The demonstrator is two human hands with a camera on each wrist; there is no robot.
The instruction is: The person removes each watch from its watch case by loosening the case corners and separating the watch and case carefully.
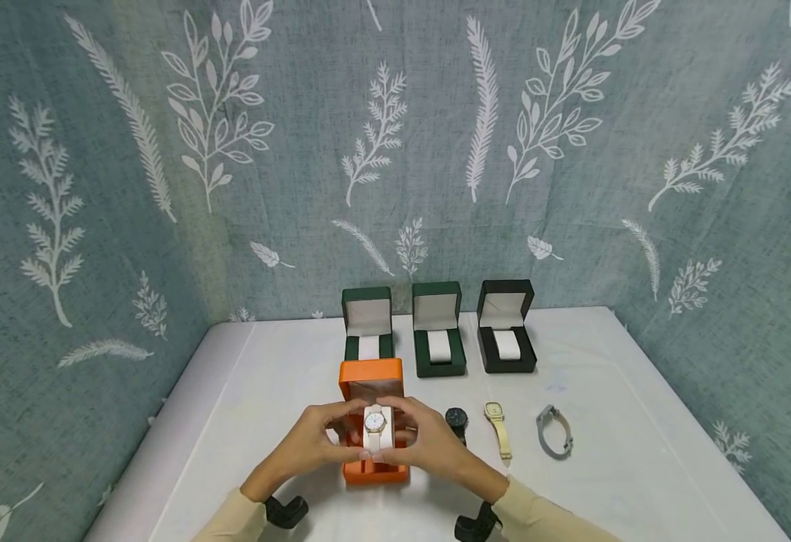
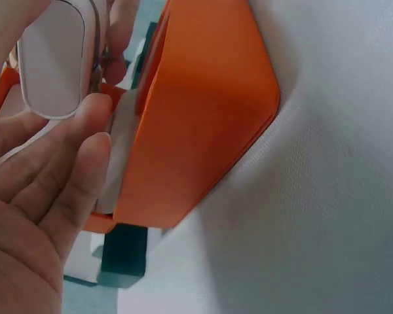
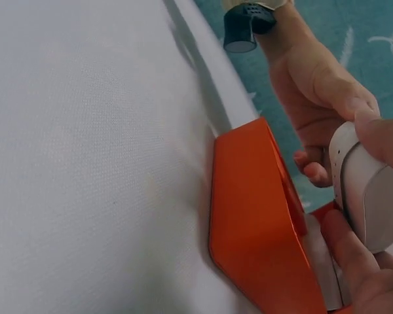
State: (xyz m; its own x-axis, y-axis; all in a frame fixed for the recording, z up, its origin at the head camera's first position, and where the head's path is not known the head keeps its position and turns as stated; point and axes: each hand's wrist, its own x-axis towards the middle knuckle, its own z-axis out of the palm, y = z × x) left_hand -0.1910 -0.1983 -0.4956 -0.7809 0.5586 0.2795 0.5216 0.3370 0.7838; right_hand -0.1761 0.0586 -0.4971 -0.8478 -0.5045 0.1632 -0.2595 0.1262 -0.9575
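Observation:
A white-strapped wristwatch [image 1: 375,421] is wrapped round a white watch cushion [image 3: 382,203], held just over an open orange watch box [image 1: 376,474]. My left hand [image 1: 320,436] grips the cushion's left side, thumb at its lower edge and fingers at the upper edge. On the opposite side my right hand [image 1: 429,440] grips it in the same way, both thumbs nearly meeting below the dial. The cushion's flat oval end [image 2: 51,62] shows in the left wrist view. The hands partly hide the inside of the box.
Behind stand two open green watch boxes [image 1: 348,295] [image 1: 422,365] and an open black one [image 1: 506,365], each with a white cushion. To the right lie a black watch [image 1: 457,418], a gold watch [image 1: 498,429] and a grey-strapped watch [image 1: 554,433] on the white table [image 1: 266,391].

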